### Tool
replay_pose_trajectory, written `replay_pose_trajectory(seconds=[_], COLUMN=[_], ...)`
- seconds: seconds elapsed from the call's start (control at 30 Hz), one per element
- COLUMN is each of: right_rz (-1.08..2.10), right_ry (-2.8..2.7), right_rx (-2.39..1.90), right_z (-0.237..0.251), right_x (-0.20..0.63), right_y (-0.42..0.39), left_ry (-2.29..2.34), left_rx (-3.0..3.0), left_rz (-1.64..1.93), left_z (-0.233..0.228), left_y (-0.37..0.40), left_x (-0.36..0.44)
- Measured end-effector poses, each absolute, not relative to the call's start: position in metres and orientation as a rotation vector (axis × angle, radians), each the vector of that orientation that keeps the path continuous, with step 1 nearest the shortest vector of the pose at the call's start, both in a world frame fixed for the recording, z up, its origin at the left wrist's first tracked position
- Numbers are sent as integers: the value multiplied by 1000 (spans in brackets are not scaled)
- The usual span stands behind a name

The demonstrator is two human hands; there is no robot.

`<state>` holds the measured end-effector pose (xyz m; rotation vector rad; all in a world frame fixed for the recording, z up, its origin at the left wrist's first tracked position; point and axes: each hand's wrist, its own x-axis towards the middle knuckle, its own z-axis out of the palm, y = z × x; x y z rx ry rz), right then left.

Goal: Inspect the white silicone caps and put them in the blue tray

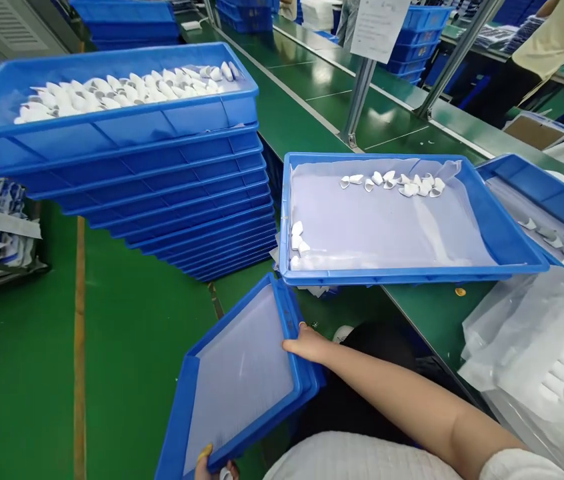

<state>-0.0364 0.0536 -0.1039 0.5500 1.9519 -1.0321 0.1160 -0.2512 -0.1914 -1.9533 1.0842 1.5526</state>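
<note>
The green tabletop carries a tall stack of blue trays, its top tray full of small white moulded pieces. Beside the stack a single blue tray holds only a few such pieces on a white liner. Lower, off the tabletop edge, an empty lined tray hangs tilted; the right hand grips its far rim, the left hand pinches its near corner. Held this steeply, it could slip from that thin corner grip and drop
</note>
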Motion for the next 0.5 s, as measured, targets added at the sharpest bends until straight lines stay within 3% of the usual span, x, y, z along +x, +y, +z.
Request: replay_pose_trajectory(seconds=[0.27,0.5], right_rz=[-935,-902], right_ry=[1919,1812], right_rx=[646,678], right_z=[-198,-249], right_x=[-72,-78], right_y=[50,56], left_ry=[987,1019], left_rx=[-2071,-2097], left_rz=[1574,1436], left_z=[-257,-312], left_y=[-252,-227], left_x=[65,32])
